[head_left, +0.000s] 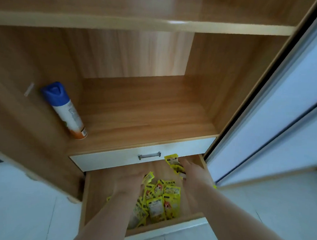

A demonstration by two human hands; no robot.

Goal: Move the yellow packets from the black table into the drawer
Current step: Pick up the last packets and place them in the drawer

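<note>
Head view: I logged both bare forearms reaching down into the pulled-out lower drawer (105, 189), a shallow wood-grain box with a white front edge. A loose heap of yellow packets (160, 200) lay on its floor toward the near right, flat glossy pouches with crimped edges and small printed panels, overlapping at odd angles. The left hand (129, 180) lay palm-down over the drawer's middle, fingers spread flat and loose, its fingertips touching one crumpled packet at the top of the heap; I could not tell whether it pinched that packet. The right hand (192, 170) was closed around a bunch of yellow packets (174, 163) at the far right corner, their creased tops sticking up past the fingers. Above, the closed upper drawer (116, 159) showed a smooth white face with a slim metal bar handle (149, 155). On the wood shelf (145, 110) stood a cylindrical spray can (66, 111), blue cap, white and orange body, against the left wall.
</note>
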